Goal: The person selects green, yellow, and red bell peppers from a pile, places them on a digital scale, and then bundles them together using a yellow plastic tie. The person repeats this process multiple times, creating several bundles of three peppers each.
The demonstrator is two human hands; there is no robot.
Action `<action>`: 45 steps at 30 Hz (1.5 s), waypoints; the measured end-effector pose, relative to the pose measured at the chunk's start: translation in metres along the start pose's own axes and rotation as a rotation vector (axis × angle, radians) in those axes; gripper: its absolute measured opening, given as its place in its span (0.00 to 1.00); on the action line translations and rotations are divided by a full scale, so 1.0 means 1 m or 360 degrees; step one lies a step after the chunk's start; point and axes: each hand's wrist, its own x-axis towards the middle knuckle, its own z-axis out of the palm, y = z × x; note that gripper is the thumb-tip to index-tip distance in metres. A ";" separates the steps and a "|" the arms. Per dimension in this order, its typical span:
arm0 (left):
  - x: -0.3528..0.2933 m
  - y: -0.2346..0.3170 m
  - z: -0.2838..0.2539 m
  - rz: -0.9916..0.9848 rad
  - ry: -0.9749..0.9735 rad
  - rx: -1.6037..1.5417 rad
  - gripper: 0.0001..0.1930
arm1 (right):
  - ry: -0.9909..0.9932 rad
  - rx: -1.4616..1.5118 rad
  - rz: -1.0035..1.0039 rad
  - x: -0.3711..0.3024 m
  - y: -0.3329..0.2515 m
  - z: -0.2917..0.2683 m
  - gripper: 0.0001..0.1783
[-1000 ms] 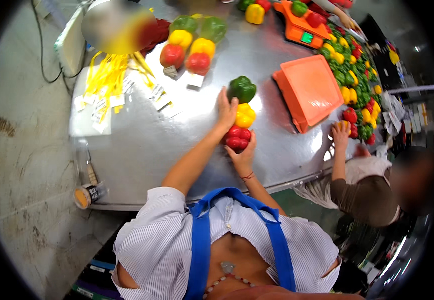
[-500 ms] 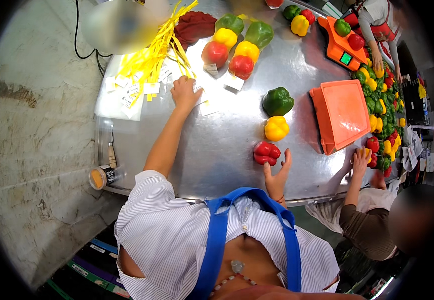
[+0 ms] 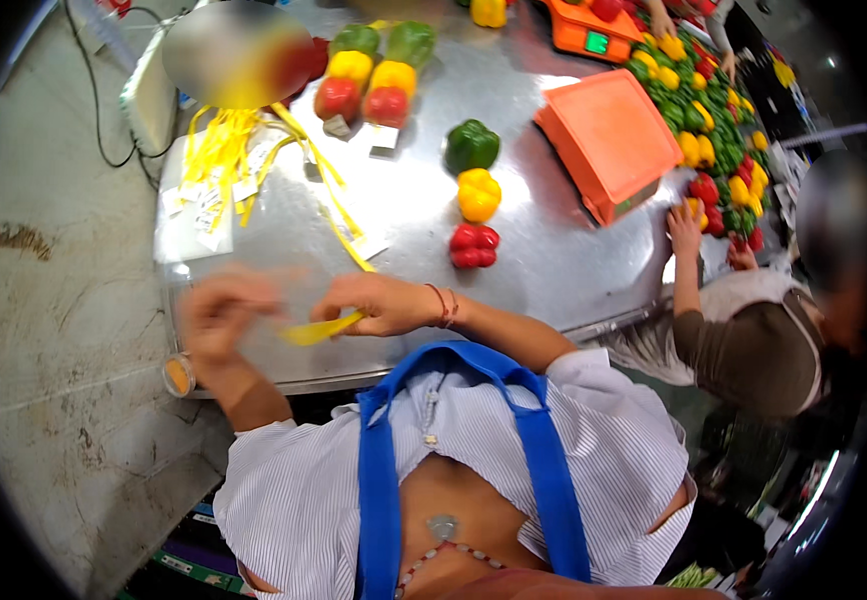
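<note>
My right hand (image 3: 379,303) is over the table's near edge, its fingers pinched on a long yellow strip (image 3: 326,328). One end of the strip pokes out toward my left hand. Beyond the hand the strip runs up across the table, with a white label (image 3: 372,247) by it. My left hand (image 3: 224,310) is raised beside it, smeared by motion, so its fingers cannot be read. In a row to the right stand a green bell pepper (image 3: 472,146), a yellow bell pepper (image 3: 479,195) and a red bell pepper (image 3: 475,245), touched by neither hand.
A heap of labelled yellow strips (image 3: 219,160) lies at left. Two packed pepper sets (image 3: 390,78) lie farther back. An orange scale (image 3: 614,140) stands at right, before a pile of peppers (image 3: 704,115) where a co-worker's hand (image 3: 686,232) reaches. A small tub (image 3: 179,376) sits at the left corner.
My left hand has come back from the labels to the near edge. My right hand has left the red pepper, moved left and closed on a yellow strip. The view has shifted.
</note>
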 end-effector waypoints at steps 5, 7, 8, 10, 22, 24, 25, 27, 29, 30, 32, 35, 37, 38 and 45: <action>-0.024 -0.008 -0.148 0.0557 0.0746 -0.0305 0.10 | 0.0054 0.0546 0.0530 -0.086 -0.024 -0.029 0.11; -0.029 -0.038 -0.178 0.0383 0.0900 -0.0458 0.10 | 0.0221 0.0498 0.0723 -0.130 -0.036 -0.043 0.11; -0.032 -0.054 -0.188 0.0232 0.0892 -0.0456 0.09 | 0.0277 0.0474 0.0806 -0.149 -0.043 -0.046 0.11; -0.040 -0.088 -0.197 -0.0068 0.0870 -0.0439 0.08 | 0.0351 0.0356 0.0905 -0.184 -0.050 -0.049 0.10; 0.013 -0.107 0.132 -0.0537 -0.0947 0.0188 0.24 | 0.0429 -0.0910 0.0499 -0.179 -0.036 -0.035 0.12; 0.013 -0.098 0.188 -0.0581 -0.0945 0.0100 0.23 | 0.0598 -0.0790 0.0431 -0.174 -0.036 -0.046 0.14; 0.013 -0.103 0.195 -0.0635 -0.0831 0.0022 0.22 | 0.0688 -0.0676 0.0425 -0.173 -0.038 -0.053 0.14; 0.014 -0.114 0.206 -0.0729 -0.0614 -0.0144 0.21 | 0.0870 -0.0346 0.0511 -0.179 -0.036 -0.060 0.14; 0.011 -0.112 0.217 -0.0736 -0.0492 -0.0109 0.17 | 0.1031 0.0102 0.0677 -0.186 -0.030 -0.060 0.12; 0.011 -0.111 0.221 -0.0779 -0.0482 -0.0055 0.16 | 0.1077 0.0190 0.0659 -0.190 -0.022 -0.060 0.12; 0.010 -0.113 0.226 -0.0829 -0.0440 -0.0008 0.14 | 0.1167 0.0361 0.0625 -0.196 -0.001 -0.055 0.10; 0.011 -0.118 0.230 -0.0890 -0.0348 -0.0096 0.12 | 0.1290 0.0642 0.0511 -0.197 0.011 -0.049 0.09; 0.014 -0.120 0.232 -0.0984 -0.0287 -0.0244 0.10 | 0.1292 0.0776 0.0559 -0.198 0.007 -0.054 0.09; 0.015 -0.122 0.234 -0.0974 -0.0287 -0.0208 0.09 | 0.1295 0.0840 0.0581 -0.198 0.005 -0.056 0.09; 0.024 -0.140 0.245 -0.0616 -0.0082 -0.0392 0.05 | 0.1344 0.0868 0.0530 -0.202 0.013 -0.055 0.08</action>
